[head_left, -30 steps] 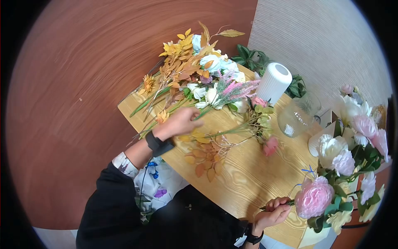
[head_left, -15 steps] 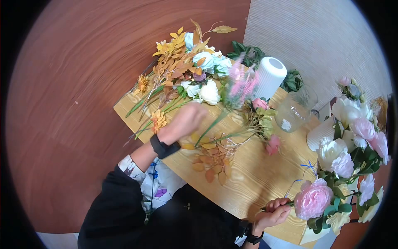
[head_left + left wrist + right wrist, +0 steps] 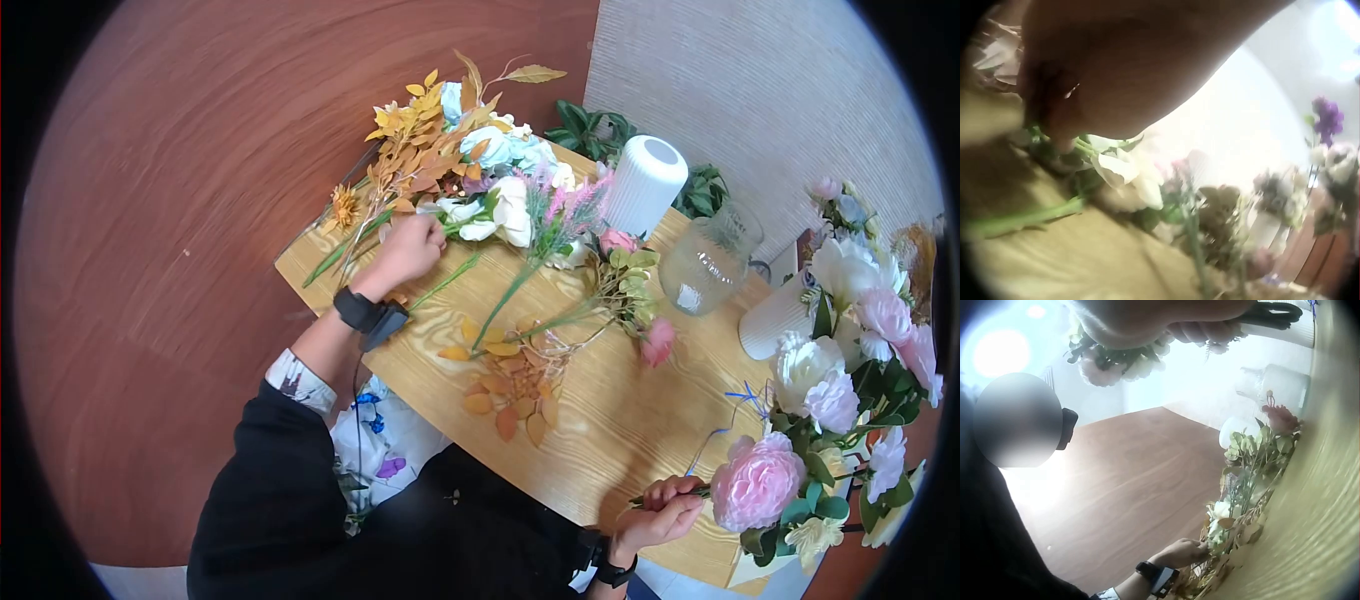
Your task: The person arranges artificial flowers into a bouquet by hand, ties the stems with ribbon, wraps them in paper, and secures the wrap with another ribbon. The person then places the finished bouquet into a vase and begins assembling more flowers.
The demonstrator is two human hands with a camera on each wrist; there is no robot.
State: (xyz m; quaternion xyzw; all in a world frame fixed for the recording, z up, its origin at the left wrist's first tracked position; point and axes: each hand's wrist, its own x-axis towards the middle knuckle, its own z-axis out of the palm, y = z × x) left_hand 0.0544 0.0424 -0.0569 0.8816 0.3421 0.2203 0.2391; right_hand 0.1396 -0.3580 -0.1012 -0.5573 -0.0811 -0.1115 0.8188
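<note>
At the heap's near side, my left hand (image 3: 408,250) pinches the green stem of a white flower (image 3: 513,212); in the left wrist view that hand (image 3: 1104,69) hides most of the grip beside the white petals (image 3: 1129,175). A pink lavender-like sprig (image 3: 570,205) lies just right of the bloom. Low at the right, my right hand (image 3: 663,512) holds the stem of a large pink peony (image 3: 758,482) over the table edge. Dark green stems (image 3: 1272,315) stick out from the right hand (image 3: 1141,322) in the right wrist view.
Orange foliage (image 3: 410,150) and pale blue roses (image 3: 490,147) fill the back left of the wooden table (image 3: 600,430). A ribbed white vase (image 3: 647,185) and a glass vase (image 3: 705,262) stand behind. Orange leaves (image 3: 510,385) lie centrally; a mixed bouquet (image 3: 860,350) is at right.
The pink sprig has left my left hand and lies on the table. That hand has moved up and left to the white flower's stem, and the bloom has shifted. My right hand has stayed put.
</note>
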